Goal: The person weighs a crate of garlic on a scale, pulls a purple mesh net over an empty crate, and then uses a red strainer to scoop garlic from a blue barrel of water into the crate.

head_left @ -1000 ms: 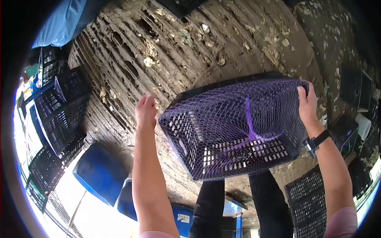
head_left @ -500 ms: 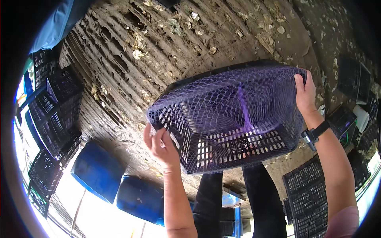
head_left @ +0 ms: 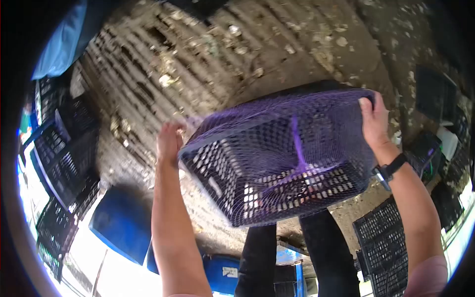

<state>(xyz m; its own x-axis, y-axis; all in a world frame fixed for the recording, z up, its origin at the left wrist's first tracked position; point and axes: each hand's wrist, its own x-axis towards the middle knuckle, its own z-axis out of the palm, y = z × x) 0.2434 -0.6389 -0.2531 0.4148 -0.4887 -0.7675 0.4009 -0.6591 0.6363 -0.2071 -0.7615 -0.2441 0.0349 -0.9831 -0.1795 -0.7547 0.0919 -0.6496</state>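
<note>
A black plastic crate (head_left: pixel 217 184) with slotted walls is tilted in front of me, its inside facing me. Purple mesh netting (head_left: pixel 297 141) is stretched over its opening, with a denser purple strand down the middle. At the crate's upper right corner, my right hand (head_left: pixel 374 121) is closed on the rim and the net there. My left hand (head_left: pixel 170 141) is just outside the left corner, fingers curled and blurred. A strip of purple net runs from the upper left rim toward those fingers and looks pinched in them.
Stacked black crates (head_left: pixel 67 126) stand at the left, and more black crates (head_left: pixel 383 237) at the lower right. A blue tub (head_left: pixel 121 222) is at the lower left. Scraps litter the ridged, muddy floor (head_left: pixel 198 74). Blue fabric (head_left: pixel 62 39) shows at the upper left.
My left hand has moved up and left from the crate's lower left side, drawing net outward at that corner. The crate has shifted slightly left and down; my right hand keeps its hold.
</note>
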